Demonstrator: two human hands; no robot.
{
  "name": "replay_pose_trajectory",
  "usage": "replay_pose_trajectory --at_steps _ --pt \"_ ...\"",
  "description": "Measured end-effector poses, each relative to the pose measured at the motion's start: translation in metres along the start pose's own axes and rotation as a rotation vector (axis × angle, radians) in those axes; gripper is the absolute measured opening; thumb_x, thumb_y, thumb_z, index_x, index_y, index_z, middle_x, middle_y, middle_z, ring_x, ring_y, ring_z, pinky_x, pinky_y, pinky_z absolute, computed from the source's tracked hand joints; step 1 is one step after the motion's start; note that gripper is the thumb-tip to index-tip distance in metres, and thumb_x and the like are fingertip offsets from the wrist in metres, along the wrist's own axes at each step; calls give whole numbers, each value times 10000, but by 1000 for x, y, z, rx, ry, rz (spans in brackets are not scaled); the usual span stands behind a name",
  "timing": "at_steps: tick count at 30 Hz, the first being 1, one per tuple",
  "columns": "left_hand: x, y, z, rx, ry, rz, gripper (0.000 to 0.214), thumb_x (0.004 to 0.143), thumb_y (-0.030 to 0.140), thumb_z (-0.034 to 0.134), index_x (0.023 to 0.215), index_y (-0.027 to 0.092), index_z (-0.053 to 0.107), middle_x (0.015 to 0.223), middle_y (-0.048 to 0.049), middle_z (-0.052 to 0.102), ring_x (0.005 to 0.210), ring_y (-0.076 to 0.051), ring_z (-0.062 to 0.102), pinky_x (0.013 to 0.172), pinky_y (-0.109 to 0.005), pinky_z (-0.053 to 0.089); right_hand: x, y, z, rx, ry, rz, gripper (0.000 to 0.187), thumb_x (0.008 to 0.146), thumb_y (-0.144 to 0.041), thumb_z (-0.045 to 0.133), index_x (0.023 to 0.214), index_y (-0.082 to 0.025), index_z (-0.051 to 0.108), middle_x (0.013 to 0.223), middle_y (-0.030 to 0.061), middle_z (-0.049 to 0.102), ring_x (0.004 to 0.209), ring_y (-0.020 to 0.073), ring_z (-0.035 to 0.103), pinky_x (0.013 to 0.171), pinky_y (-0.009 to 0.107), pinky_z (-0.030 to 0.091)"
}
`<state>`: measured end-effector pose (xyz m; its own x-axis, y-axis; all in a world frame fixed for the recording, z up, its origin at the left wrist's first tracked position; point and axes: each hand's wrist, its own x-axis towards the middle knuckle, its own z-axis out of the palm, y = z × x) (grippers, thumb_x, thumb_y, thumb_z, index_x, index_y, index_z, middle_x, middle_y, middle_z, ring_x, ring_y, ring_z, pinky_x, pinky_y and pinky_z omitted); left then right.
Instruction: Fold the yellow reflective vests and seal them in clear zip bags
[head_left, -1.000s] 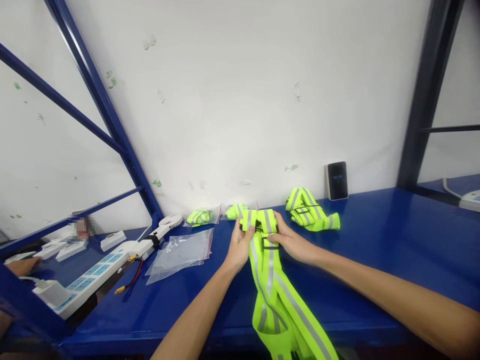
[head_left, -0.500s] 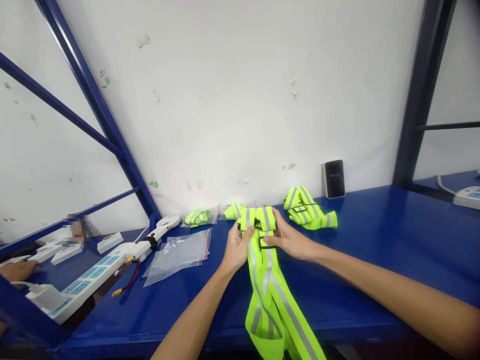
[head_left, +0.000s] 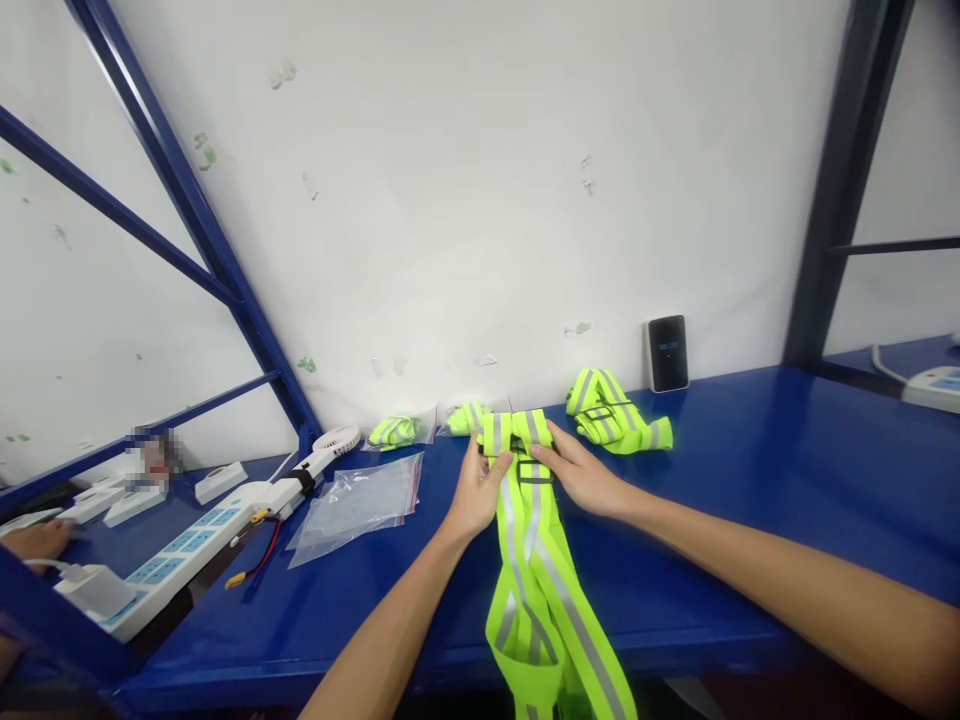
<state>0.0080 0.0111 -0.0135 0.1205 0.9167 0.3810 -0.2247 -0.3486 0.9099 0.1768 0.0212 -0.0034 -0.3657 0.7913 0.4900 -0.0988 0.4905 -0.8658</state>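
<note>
A neon yellow reflective vest [head_left: 534,560] with grey stripes lies on the blue table [head_left: 750,480] and hangs over its front edge. My left hand [head_left: 478,489] pinches the vest's folded top end from the left. My right hand [head_left: 576,474] grips the same end from the right, fingers over a black buckle. Both hands are closed on the fabric.
Another folded vest [head_left: 615,422] lies behind my right hand, near a small black device [head_left: 667,352] leaning on the wall. Bagged vests [head_left: 401,431] and empty clear bags [head_left: 358,504] lie to the left, beside a white power strip [head_left: 187,550]. Another person's hand [head_left: 37,540] shows at far left.
Both hands have pressed the vest's top end slightly lower toward the table; the hanging part has shifted a little to the left.
</note>
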Motion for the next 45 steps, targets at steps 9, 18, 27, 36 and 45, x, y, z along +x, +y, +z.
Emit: replay_pose_trajectory --at_steps 9,18,27,36,45 --pt "3 -7 -8 -9 26 -83 612 631 326 840 1137 154 543 1047 -128 709 916 -259 696 835 -386 544 -3 5 4 -165 65 -106 297 936 -332 483 1210 -235 541 1185 51 633 1058 250 590 998 394 417" --pt "1 -7 -11 6 -8 -166 441 635 334 831 1000 126 696 993 -123 734 975 -299 677 939 -439 489 -8 -8 6 -135 -13 -117 359 959 -354 445 1296 -247 509 1244 49 602 1139 250 547 1034 393 399" --pt "-1 -7 0 42 -43 -145 411 722 386 753 1045 140 693 1041 -104 724 1047 -307 641 961 -423 454 -2 -1 2 -163 27 -137 351 958 -360 445 1277 -225 497 1236 70 601 1167 256 536 1033 414 395" --pt "-8 13 16 -402 -71 -256 437 707 359 722 1058 103 679 1050 -124 719 1086 -345 623 985 -443 436 -5 5 2 -442 111 -240 227 971 -261 387 1158 -210 505 833 25 638 692 197 596 661 295 464" --pt "-4 17 9 -421 -135 -314 585 761 583 616 1089 99 635 1036 -136 709 1067 -335 625 951 -432 460 -2 5 0 -300 3 -203 348 929 -227 447 1251 -231 579 1208 57 642 1097 245 595 915 351 456"
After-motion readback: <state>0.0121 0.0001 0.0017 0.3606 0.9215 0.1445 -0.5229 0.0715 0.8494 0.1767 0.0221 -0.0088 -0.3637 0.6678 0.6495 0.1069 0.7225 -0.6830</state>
